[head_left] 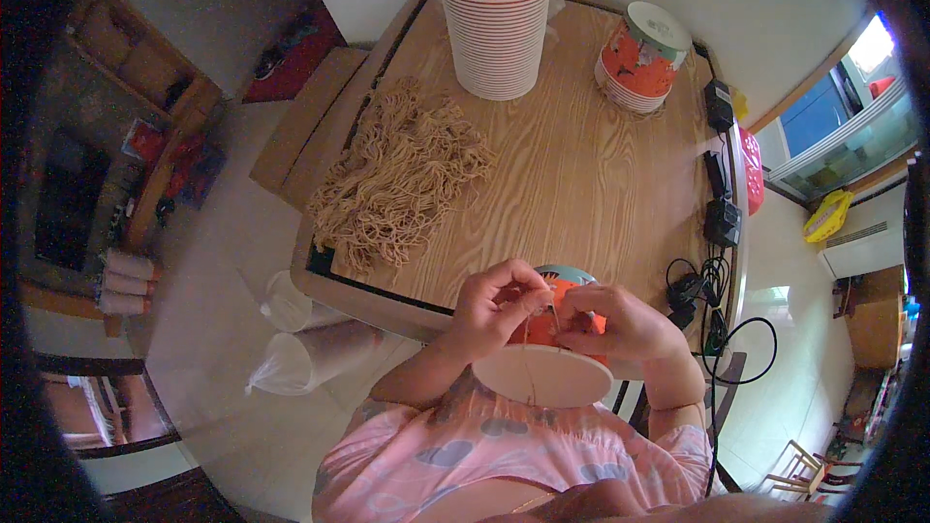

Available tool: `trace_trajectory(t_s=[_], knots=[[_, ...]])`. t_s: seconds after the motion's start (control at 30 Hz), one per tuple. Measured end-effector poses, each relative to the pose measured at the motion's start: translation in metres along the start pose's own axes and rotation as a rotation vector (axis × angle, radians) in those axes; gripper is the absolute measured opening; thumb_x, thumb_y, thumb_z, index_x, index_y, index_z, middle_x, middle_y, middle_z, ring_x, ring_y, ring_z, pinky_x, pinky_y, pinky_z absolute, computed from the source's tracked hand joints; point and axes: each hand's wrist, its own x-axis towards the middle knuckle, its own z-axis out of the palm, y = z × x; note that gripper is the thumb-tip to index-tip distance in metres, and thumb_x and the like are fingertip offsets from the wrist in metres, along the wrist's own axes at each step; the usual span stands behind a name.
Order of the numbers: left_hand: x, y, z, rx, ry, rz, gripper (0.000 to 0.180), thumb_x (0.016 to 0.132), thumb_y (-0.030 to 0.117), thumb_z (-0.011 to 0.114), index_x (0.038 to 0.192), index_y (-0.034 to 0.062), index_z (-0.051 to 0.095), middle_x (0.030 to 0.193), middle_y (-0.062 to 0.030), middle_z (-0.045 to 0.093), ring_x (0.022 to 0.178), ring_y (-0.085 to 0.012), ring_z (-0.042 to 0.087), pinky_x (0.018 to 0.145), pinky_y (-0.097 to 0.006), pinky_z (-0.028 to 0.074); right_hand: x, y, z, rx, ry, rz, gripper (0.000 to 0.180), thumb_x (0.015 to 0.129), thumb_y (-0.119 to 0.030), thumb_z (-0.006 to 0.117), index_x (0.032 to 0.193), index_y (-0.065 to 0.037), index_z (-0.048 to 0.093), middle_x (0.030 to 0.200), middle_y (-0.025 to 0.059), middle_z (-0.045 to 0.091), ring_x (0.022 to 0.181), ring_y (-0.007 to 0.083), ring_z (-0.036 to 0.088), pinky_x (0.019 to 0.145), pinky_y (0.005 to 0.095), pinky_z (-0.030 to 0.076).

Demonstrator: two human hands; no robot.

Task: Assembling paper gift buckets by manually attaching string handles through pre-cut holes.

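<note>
Close in front of my body, a paper tub (pixel 531 331) with an orange printed side lies tilted, its pale round end (pixel 557 380) facing me. A thin tan string (pixel 530 368) runs over the rim and down across that end. My left hand (pixel 496 308) is closed in a pinch on the string above the tub's side. My right hand (pixel 625 324) is also closed, its fingertips pinching the string against the tub. The exact loop between the fingertips is too small to make out. Beyond my left hand, a loose heap of tan strings (pixel 402 174) covers the table's left part.
A tall stack of matching tubs (pixel 496 39) stands at the table's far edge. A shorter stack (pixel 639 63) is at the far right, with a tub upside down on top. Black adapters (pixel 722 223) and tangled cables (pixel 702 286) line the right edge. Bagged tubs (pixel 315 358) lie on the floor.
</note>
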Motion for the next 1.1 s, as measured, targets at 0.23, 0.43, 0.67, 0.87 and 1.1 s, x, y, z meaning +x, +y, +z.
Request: trace_trajectory(t_s=[0.23, 0.43, 0.67, 0.87, 1.1], knots=[[0.0011, 0.0019, 0.0019, 0.036, 0.01, 0.036, 0.009, 0.084, 0.01, 0.063, 0.083, 0.0036, 0.057, 0.072, 0.0012, 0.057, 0.064, -0.0023, 0.051, 0.057, -0.019, 0.043, -0.0018, 0.0077, 0.0003, 0.008, 0.008, -0.016, 0.012, 0.073, -0.005, 0.066, 0.078, -0.001, 0.057, 0.077, 0.0079, 0.06, 0.071, 0.0213, 0.058, 0.064, 0.0314, 0.044], [0.001, 0.0037, 0.0019, 0.044, -0.001, 0.026, 0.009, 0.084, 0.011, 0.063, 0.083, 0.0037, 0.057, 0.072, 0.0011, 0.057, 0.064, -0.0026, 0.052, 0.057, -0.019, 0.044, -0.0034, 0.0069, -0.0011, 0.018, -0.023, 0.06, 0.012, 0.073, -0.007, 0.067, 0.08, -0.002, 0.058, 0.078, 0.0074, 0.06, 0.071, 0.0205, 0.058, 0.063, 0.0307, 0.044], [0.001, 0.0016, 0.0015, 0.066, 0.019, 0.05, 0.009, 0.085, 0.011, 0.062, 0.083, 0.0036, 0.057, 0.073, 0.0002, 0.058, 0.065, -0.0034, 0.053, 0.058, -0.02, 0.044, -0.0031, 0.003, -0.0018, 0.005, -0.034, 0.107, 0.012, 0.073, -0.007, 0.067, 0.08, -0.003, 0.058, 0.078, 0.0065, 0.059, 0.07, 0.0199, 0.057, 0.062, 0.03, 0.044], [0.0013, 0.0009, 0.0018, 0.045, 0.012, 0.052, 0.009, 0.084, 0.011, 0.062, 0.083, 0.0032, 0.058, 0.074, -0.0003, 0.059, 0.066, -0.0038, 0.054, 0.058, -0.02, 0.045, -0.0032, 0.0023, -0.0014, -0.007, -0.029, 0.115, 0.012, 0.073, -0.007, 0.067, 0.079, -0.002, 0.058, 0.077, 0.0063, 0.059, 0.069, 0.0194, 0.057, 0.061, 0.0296, 0.044], [0.0028, 0.002, 0.001, 0.072, 0.005, 0.057, 0.008, 0.084, 0.01, 0.062, 0.083, 0.0032, 0.058, 0.075, -0.0004, 0.059, 0.067, -0.004, 0.053, 0.058, -0.02, 0.045, -0.0027, 0.0022, -0.0008, 0.019, -0.02, 0.146, 0.012, 0.073, -0.006, 0.066, 0.079, -0.002, 0.058, 0.076, 0.0063, 0.059, 0.069, 0.0188, 0.057, 0.061, 0.0292, 0.044]])
